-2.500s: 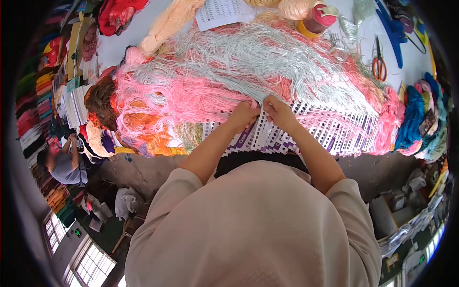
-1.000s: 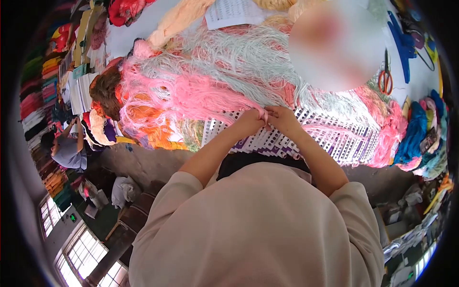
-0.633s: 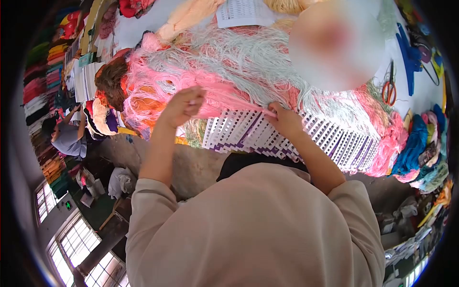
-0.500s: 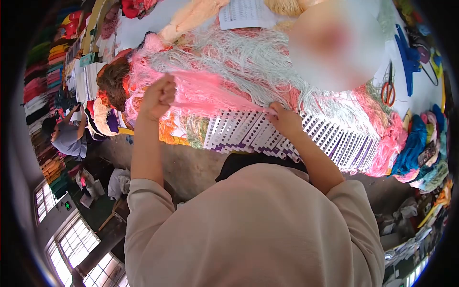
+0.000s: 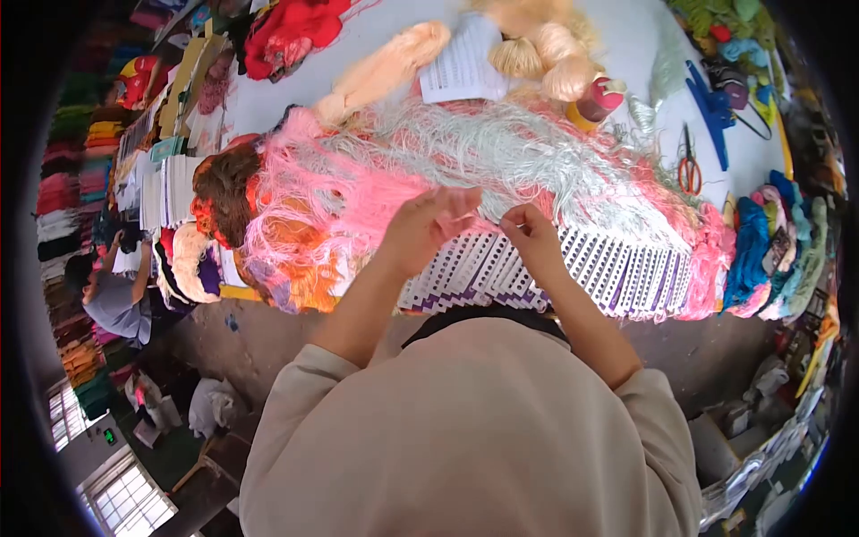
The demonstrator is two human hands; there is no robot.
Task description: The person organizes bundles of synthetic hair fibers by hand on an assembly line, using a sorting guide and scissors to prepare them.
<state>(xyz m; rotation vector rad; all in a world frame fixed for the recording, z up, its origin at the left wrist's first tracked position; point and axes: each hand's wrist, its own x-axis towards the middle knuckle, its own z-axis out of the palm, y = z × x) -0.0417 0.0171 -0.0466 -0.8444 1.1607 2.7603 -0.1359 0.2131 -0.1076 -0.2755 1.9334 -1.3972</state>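
Observation:
My left hand is over the pink threads, slightly blurred, its fingers stretched to the right and apart. Close by on the right, my right hand pinches the end of a pink thread above the row of white punched cards. These cards have dark holes and purple edges and line the table's near edge. Pale grey-white threads lie tangled behind both hands.
Red-handled scissors and a blue tool lie at the right. A printed sheet, peach yarn and a cone of thread are farther back. Another person is at the far left.
My left hand has come right and down towards my right hand, and its fist has loosened. The pink strands stretched between the hands have dropped. The view has shifted.

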